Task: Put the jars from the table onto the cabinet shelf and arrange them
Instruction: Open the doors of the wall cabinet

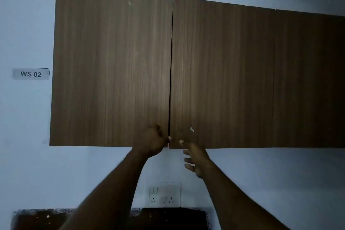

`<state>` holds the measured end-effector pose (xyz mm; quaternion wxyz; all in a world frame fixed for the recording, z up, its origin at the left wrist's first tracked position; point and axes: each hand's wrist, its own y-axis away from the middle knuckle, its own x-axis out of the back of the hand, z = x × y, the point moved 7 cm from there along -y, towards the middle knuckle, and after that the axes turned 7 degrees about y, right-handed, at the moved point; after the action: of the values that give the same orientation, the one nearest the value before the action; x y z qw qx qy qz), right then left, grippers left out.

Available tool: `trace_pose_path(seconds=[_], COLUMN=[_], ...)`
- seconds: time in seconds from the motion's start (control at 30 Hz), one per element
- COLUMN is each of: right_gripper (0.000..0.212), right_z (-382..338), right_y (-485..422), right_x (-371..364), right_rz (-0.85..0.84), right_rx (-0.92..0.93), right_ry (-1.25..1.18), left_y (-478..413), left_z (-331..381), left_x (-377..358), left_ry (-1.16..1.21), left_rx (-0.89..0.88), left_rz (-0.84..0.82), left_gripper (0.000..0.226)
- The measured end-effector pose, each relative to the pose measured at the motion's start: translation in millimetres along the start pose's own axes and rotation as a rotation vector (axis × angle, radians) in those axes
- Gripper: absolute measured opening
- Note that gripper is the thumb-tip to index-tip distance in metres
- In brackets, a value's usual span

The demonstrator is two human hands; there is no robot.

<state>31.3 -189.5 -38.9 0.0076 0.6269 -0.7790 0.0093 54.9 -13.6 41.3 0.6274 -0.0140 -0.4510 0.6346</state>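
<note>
A wooden wall cabinet fills the upper view, its left door [112, 69] and right door [233, 76] both closed with a thin dark gap between them. My left hand [153, 141] is at the bottom inner corner of the left door, fingers curled round its edge by the gap. Just right of it, my right hand [196, 158] reaches to the bottom corner of the right door, thumb on the door face and the other fingers spread below the door's lower edge. No jars and no shelf are in view.
A label reading "WS 02" [30, 74] is stuck on the pale wall left of the cabinet. A switch and socket plate [164, 195] sits on the wall below my hands. A dark speckled surface [41, 218] runs along the bottom edge.
</note>
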Motion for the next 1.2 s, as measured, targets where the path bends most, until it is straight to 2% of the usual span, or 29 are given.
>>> trace_pose_path(seconds=[0.17,0.27,0.47,0.57,0.63,0.73,0.87,1.0,1.13,1.2], right_gripper=[0.069,0.065,0.057,0.06,0.066,0.081,0.096,0.077,0.053,0.041], right_z=[4,7,17,17,14,10,4,-20,-56,-74], right_y=[-7,-10,-4,7,17,40,91,156,209,232], right_x=[-24,-29,-15,-5,3,16,46,81,105,117], right_rz=[-0.019,-0.002,0.085,0.163,0.215,0.29,0.578,0.883,0.997,1.068], right_rx=[-0.077,-0.093,-0.073,-0.038,0.001,0.058,0.17,0.354,0.655,0.767], right_ry=[-0.379,-0.523,-0.499,-0.454,-0.417,-0.306,0.108,0.553,0.605,0.615], left_y=[0,2,6,15,22,30,41,59,81,92], left_z=[-4,-4,4,16,24,33,62,98,144,170], left_x=[-7,-12,-15,-20,-23,-26,-31,-43,-65,-76], left_ry=[0.174,0.245,0.308,0.446,0.573,0.818,0.899,0.992,1.104,1.128], left_rx=[0.069,0.095,0.041,0.023,0.036,0.109,0.045,-0.067,-0.137,-0.175], left_rz=[-0.018,-0.05,-0.039,-0.069,-0.058,-0.045,-0.145,-0.29,-0.456,-0.511], left_gripper=[0.026,0.029,0.036,0.041,0.043,0.029,0.028,0.034,0.022,0.028])
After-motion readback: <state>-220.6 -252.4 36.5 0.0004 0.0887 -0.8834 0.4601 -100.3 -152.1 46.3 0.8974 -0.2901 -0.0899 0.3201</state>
